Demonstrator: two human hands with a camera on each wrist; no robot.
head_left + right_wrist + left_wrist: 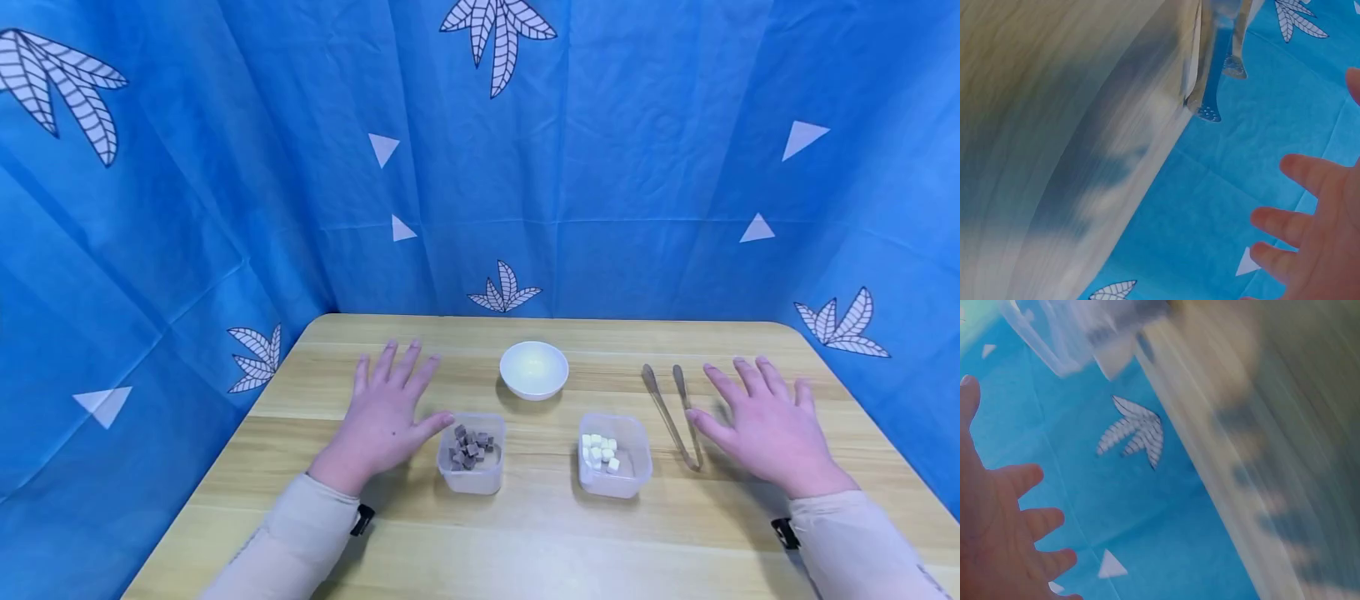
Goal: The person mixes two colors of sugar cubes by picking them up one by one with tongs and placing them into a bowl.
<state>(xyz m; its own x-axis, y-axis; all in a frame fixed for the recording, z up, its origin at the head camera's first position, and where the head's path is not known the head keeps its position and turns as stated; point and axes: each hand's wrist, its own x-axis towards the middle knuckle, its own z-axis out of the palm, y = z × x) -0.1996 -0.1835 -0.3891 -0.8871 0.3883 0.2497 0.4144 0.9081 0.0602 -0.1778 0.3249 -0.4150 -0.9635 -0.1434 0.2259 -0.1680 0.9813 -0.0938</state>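
My left hand [386, 427], palm down with its fingers spread, hovers over the left part of the table. Its thumb tip reaches the rim of a clear plastic container [471, 483] of dark brown cubes [468, 448]. On the right, my other hand [771, 427] is likewise spread and holds nothing. Just left of its thumb lie metal tongs [670, 422], arms apart and tips pointing away from me; the tips [1209, 103] also show in the right wrist view. A second clear container [611, 486] with small white cubes [600, 452] stands between the tongs and the first container.
A white bowl [534, 371] stands behind and between the two containers. The light wood table [540, 550] has rounded far corners. A blue curtain [600, 167] printed with white leaves and triangles hangs behind it and along the sides.
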